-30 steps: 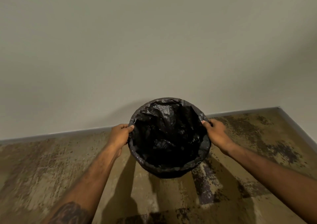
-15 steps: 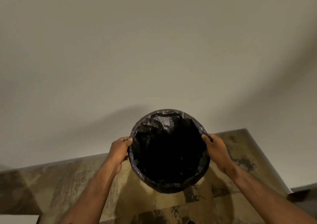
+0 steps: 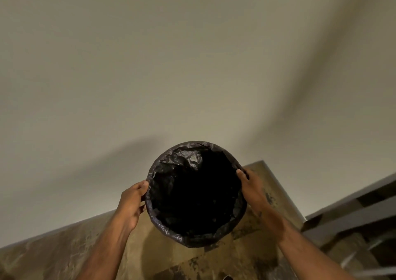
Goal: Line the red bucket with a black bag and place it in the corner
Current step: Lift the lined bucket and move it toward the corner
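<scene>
The bucket is wholly covered by the black bag point(image 3: 171, 168), which lines its inside and folds over its rim, so none of the red shows. I look straight down into its dark mouth. My left hand point(image 3: 131, 202) grips the left side of the rim and my right hand point(image 3: 251, 188) grips the right side. The bucket is held between them just in front of the wall, left of the room's corner point(image 3: 262, 161).
A plain pale wall point(image 3: 171, 65) fills most of the view and meets a second wall at the right. The worn, mottled brown floor point(image 3: 53, 251) runs below. A grey ledge or frame point(image 3: 353, 213) stands at the right edge.
The view has swung to the right and tilted up: the corner has come closer to the bucket and a grey ledge has appeared at the right. Both hands keep their grip on the rim.
</scene>
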The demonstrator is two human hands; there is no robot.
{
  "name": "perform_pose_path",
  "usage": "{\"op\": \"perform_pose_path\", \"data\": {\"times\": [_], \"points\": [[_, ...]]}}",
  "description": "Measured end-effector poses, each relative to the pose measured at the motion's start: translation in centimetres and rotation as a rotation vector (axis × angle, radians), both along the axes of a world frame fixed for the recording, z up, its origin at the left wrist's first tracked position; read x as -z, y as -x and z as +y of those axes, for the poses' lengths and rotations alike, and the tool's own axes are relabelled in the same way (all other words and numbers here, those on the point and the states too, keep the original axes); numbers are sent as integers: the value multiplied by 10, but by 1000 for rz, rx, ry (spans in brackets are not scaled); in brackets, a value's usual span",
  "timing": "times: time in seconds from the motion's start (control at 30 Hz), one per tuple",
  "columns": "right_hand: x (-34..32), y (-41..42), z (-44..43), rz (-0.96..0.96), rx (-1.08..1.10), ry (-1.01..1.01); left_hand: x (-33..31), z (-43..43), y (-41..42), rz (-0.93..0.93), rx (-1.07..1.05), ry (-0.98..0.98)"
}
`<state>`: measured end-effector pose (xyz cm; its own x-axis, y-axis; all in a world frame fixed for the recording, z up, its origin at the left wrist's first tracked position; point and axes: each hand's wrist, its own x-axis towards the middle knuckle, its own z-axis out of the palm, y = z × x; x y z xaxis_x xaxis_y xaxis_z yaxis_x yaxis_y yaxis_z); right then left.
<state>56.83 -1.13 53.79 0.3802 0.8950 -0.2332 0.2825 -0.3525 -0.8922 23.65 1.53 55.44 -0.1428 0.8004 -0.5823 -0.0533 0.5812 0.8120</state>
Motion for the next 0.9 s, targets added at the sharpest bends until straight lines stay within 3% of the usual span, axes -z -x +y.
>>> {"op": "perform_pose_path", "data": {"times": [0.4, 0.53, 0.9], "points": [[-6, -129, 4, 106, 151, -42, -4, 60, -132, -32, 159, 19], [0, -173, 5, 196, 296, 13, 2, 86, -179, -61, 238, 53], [39, -287, 12, 78, 468, 109, 51, 163, -317, -52, 491, 138]]}}
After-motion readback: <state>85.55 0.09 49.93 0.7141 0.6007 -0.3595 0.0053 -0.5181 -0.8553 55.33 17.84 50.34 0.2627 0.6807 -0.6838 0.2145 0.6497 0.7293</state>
